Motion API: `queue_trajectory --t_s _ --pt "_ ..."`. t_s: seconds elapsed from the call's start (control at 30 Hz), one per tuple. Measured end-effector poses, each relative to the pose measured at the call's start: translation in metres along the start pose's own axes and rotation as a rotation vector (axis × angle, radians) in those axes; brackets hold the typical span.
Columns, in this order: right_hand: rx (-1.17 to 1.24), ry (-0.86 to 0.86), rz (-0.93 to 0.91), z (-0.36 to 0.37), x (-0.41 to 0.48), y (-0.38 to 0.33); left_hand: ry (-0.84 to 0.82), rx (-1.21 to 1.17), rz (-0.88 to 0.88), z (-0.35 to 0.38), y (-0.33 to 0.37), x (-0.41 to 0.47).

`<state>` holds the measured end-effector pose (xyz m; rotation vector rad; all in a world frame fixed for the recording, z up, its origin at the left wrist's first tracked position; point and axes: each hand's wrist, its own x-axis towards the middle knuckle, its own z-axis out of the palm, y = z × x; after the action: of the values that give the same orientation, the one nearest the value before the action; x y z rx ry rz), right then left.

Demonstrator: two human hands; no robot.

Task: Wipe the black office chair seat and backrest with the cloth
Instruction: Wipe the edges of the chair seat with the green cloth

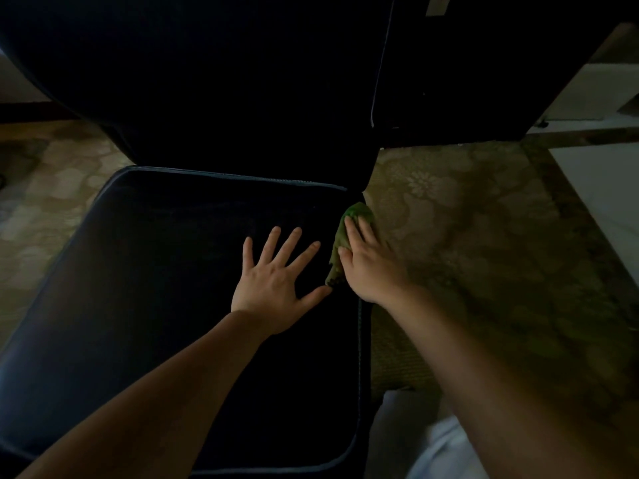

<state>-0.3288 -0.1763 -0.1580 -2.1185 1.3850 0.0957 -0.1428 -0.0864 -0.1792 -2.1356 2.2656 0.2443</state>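
Dim light falls on a patterned carpet (466,219) that shows on both sides of one black office chair. The chair has one padded seat (155,271) with piped edges, filling the lower left and middle of the view, and one backrest (224,98) rising behind it, almost lost in shadow.

One green cloth (340,236) lies bunched on the right edge of the seat, near the back corner where seat and backrest meet. Two bare hands are on the seat. The left hand (273,281) lies palm down near the right side of the cushion, its fingers (290,243) spread wide and straight, holding nothing; its thumb tip is just beside the lower end of the cloth. The right hand (370,267) rests on top of the cloth, fingers laid fairly straight along it and pressing it against the seat edge, and it hides much of the cloth.

Behind the chair to the right stands a tall dark panel (449,81) with a pale edge line. Further right is some white furniture (594,95). Pale clothing (432,451) shows at the bottom, under the right forearm.
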Motion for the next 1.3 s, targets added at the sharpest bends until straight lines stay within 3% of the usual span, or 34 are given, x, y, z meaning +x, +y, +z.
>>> queue_trajectory --t_s 0.13,0.3,0.57,0.8,1.0,1.13,1.3 --pt "-0.167 0.067 -0.122 0.011 -0.025 0.002 -0.005 0.013 -0.007 0.001 0.0 0.0" --pt "-0.095 -0.023 -0.188 0.006 -0.012 0.01 -0.018 0.008 -0.005 0.0 0.001 0.001" --pt "0.047 0.038 -0.088 0.007 -0.001 -0.008 -0.036 0.023 -0.035 -0.002 0.002 0.005" --pt "0.013 -0.044 -0.112 0.007 -0.021 0.001 -0.021 0.022 -0.035 0.002 0.001 0.006" --pt "-0.025 -0.086 -0.07 -0.005 0.002 -0.008 -0.147 0.027 -0.051 -0.018 0.004 0.011" --pt "0.022 -0.067 -0.079 -0.004 -0.001 -0.009 -0.218 0.056 0.051 -0.029 -0.008 0.01" --pt "0.053 -0.081 -0.093 -0.004 0.001 -0.001 -0.185 0.045 0.097 -0.023 -0.012 -0.015"
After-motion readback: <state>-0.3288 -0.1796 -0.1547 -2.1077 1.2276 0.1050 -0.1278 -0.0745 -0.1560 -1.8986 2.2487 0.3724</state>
